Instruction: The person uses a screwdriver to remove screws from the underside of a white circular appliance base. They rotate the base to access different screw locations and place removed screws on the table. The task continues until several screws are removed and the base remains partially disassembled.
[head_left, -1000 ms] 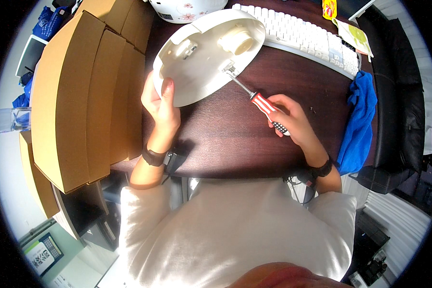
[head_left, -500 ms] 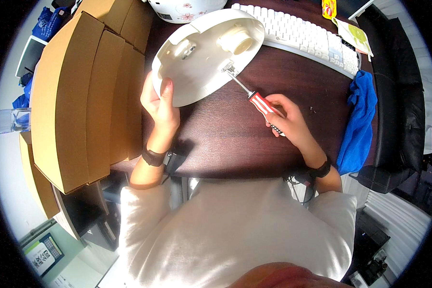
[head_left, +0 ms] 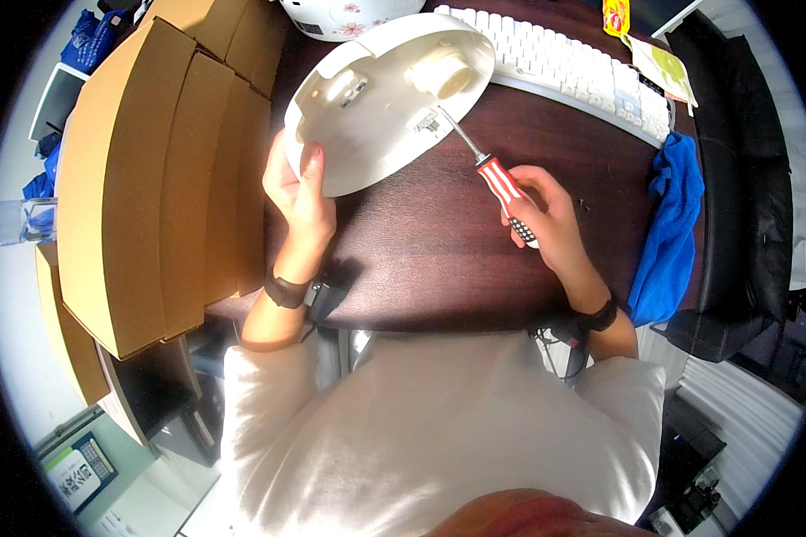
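Observation:
My left hand grips the near-left rim of a white domed plastic lid, tilted so that its inside faces me. Inside it are a round cream-coloured part, a small fitting on the left, and a little metal latch piece by the right edge. In my right hand is a screwdriver with a red and white striped handle and a black dotted end. Its metal shaft points up and left, with the tip beside the latch piece; whether it touches anything I cannot tell.
A white appliance body with flowers stands at the far edge. Behind the lid lies a white keyboard. Brown cardboard boxes line the left side. A blue cloth hangs over the right edge, and tiny dark bits lie on the table.
My right hand has shifted slightly right, and the screwdriver tip has moved up off the latch piece. The handle has turned to show more of its dotted end. The lid is nearly still.

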Available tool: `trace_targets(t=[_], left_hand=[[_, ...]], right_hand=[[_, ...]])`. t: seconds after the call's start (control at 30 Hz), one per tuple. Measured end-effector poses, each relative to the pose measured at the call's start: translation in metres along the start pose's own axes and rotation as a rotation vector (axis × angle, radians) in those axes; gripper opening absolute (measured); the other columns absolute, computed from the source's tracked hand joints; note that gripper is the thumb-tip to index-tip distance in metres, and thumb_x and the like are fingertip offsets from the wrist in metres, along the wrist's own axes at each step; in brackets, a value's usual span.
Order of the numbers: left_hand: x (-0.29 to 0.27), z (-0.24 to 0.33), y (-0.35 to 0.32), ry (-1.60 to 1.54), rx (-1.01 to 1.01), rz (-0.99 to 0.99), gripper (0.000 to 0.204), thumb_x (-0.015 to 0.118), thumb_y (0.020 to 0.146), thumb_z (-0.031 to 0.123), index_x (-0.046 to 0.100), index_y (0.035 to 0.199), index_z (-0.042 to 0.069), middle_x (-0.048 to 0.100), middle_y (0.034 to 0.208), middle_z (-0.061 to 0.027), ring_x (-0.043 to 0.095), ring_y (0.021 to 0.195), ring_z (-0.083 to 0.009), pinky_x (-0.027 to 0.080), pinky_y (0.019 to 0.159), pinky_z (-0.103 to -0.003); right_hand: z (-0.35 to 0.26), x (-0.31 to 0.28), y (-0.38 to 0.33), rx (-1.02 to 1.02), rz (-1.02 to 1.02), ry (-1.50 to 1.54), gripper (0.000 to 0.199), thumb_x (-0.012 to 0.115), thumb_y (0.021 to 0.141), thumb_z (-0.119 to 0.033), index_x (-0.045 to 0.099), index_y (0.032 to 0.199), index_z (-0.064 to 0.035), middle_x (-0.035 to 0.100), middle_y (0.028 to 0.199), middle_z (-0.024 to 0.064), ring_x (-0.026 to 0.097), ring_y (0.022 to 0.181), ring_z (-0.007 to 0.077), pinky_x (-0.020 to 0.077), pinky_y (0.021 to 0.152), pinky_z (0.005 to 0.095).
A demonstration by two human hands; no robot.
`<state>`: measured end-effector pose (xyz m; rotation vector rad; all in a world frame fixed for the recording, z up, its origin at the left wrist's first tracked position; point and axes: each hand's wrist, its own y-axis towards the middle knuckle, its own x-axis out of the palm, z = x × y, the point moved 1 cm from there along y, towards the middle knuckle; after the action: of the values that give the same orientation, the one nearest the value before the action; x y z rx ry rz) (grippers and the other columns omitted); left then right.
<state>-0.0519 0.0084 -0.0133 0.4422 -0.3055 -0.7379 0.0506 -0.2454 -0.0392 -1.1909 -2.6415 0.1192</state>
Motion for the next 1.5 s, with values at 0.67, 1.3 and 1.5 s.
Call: trace_targets(t=[0.67,1.3,1.5], left_hand=[[-0.002,-0.004,0.0,0.013,0.004,-0.005,0.033,0.058,0.084,0.02,0.055,0.106,-0.004,0.055,0.091,-0.0028,0.048,0.082,-0.0096,0.037,0.074,-0.023],[-0.003,-0.004,0.001,0.015,-0.006,-0.009,0.034,0.058,0.085,0.021,0.054,0.106,-0.005,0.055,0.093,-0.0041,0.049,0.085,-0.0109,0.038,0.076,-0.024],[0.0,0.003,0.003,-0.063,-0.191,0.026,0.035,0.056,0.086,0.021,0.052,0.11,-0.004,0.057,0.096,-0.0053,0.052,0.086,-0.0121,0.04,0.078,-0.025]], right_hand=[[0.008,0.009,-0.002,0.071,-0.059,-0.061,0.03,0.057,0.08,-0.002,0.047,0.109,0.0001,0.054,0.094,0.0107,0.057,0.066,0.011,0.0436,0.042,0.0215],[-0.016,-0.007,-0.016,0.1,0.004,-0.285,0.029,0.059,0.076,0.0,0.051,0.103,-0.0042,0.052,0.091,0.0065,0.055,0.068,0.0103,0.0441,0.05,0.022],[-0.031,-0.05,-0.05,0.033,0.094,-0.584,0.03,0.06,0.074,-0.002,0.054,0.103,-0.0046,0.055,0.091,0.006,0.056,0.079,0.0133,0.045,0.069,0.0243]])
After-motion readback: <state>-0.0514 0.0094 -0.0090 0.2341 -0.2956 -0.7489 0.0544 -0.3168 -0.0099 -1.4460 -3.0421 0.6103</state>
